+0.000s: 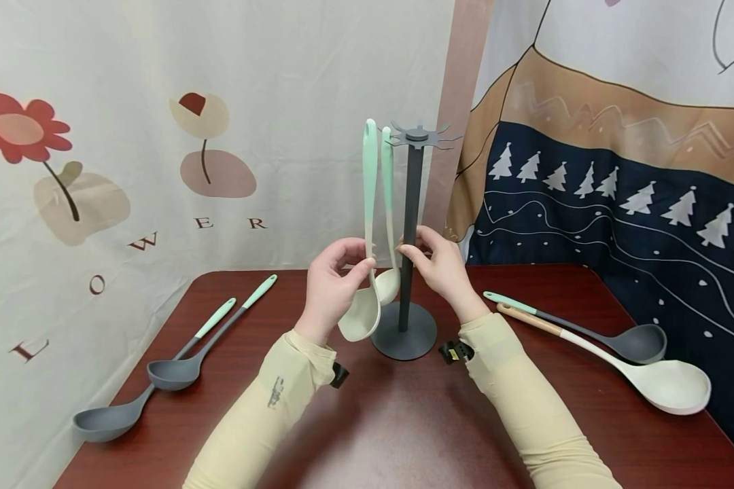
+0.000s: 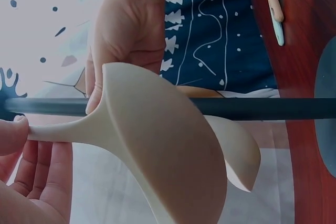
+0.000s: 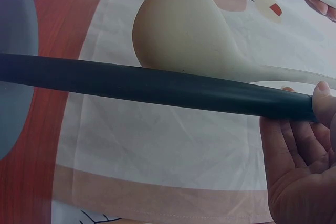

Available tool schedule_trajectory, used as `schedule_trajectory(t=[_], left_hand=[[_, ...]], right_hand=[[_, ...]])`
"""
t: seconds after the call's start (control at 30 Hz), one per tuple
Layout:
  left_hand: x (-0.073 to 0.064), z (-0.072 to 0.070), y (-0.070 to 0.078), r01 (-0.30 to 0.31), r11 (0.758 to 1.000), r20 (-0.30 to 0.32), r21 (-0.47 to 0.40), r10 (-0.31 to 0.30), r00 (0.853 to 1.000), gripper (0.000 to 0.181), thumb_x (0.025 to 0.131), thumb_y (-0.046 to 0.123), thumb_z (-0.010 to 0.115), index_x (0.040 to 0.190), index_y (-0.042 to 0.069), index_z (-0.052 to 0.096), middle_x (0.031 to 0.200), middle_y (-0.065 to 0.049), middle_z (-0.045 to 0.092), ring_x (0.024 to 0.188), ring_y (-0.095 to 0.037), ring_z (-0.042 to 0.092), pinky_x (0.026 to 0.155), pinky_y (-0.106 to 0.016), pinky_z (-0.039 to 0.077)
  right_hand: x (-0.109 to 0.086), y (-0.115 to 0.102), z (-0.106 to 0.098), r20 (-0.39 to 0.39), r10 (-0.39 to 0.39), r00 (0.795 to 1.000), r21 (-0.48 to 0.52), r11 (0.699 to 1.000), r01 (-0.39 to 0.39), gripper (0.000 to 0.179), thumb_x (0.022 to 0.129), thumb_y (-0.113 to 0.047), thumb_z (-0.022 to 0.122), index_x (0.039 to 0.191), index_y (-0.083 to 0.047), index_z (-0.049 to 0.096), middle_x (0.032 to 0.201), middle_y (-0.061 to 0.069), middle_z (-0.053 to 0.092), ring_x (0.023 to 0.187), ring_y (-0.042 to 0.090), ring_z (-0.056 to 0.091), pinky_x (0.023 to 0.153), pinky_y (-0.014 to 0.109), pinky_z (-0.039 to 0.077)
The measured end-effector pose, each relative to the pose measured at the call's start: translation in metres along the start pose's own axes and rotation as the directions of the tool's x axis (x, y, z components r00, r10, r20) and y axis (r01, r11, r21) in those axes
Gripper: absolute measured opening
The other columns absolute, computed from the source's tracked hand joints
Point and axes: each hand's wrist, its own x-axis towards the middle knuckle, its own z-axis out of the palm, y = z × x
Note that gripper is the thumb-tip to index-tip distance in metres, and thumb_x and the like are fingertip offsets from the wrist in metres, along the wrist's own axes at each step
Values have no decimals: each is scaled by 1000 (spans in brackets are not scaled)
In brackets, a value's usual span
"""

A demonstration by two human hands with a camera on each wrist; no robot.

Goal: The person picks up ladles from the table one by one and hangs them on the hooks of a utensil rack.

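My left hand [image 1: 333, 285] pinches the lower handle of a cream ladle [image 1: 370, 170] with a mint green grip. This ladle is upright just left of a dark grey utensil stand [image 1: 412, 204], its bowl [image 2: 163, 145] low and large in the left wrist view. Behind it a second cream and mint ladle [image 1: 388, 170] hangs by its top from the stand's hooked ring [image 1: 417, 136]. My right hand [image 1: 440, 265] grips the stand's pole, thumb in front and fingers behind; in the right wrist view the pole [image 3: 157, 87] crosses before the hanging ladle's bowl [image 3: 178, 30].
Two grey ladles with mint grips, one [image 1: 177, 373] crossing over the other [image 1: 107, 422], lie at the table's left. At right lie another grey ladle [image 1: 639, 344] and a white ladle [image 1: 673, 387] with a tan grip. Printed curtains [image 1: 318, 81] stand behind the table [image 1: 404, 421].
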Motion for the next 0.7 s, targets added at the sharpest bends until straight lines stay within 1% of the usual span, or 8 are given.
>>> schedule_trajectory(t=[0.23, 0.53, 0.7], left_hand=[[-1, 1, -1, 17, 1000, 1, 7, -17, 1000, 18, 87, -2, 72, 105, 1, 71, 91, -13, 67, 80, -18, 64, 73, -30, 54], [-1, 5, -3, 44, 999, 14, -2, -44, 999, 17, 88, -1, 72, 105, 1, 71, 89, -12, 67, 78, -19, 64, 68, -30, 56], [-1, 5, -4, 42, 999, 14, 6, -42, 999, 17, 88, -1, 72, 104, 1, 71, 90, -12, 67, 77, -19, 63, 67, -30, 56]], right_hand=[[0, 0, 0, 1, -2, 1000, 8, 1000, 2, 17, 96, -22, 68, 109, -10, 67, 92, 5, 72, 84, 20, 66, 71, 38, 54], [-1, 0, 0, -1, 1, 1000, 10, 1000, -1, 17, 96, -22, 68, 108, -11, 67, 91, 4, 72, 83, 20, 64, 68, 37, 53], [0, 1, 0, -3, -1, 1000, 13, 1000, 1, 17, 96, -22, 68, 108, -11, 67, 92, 5, 72, 84, 20, 65, 69, 37, 53]])
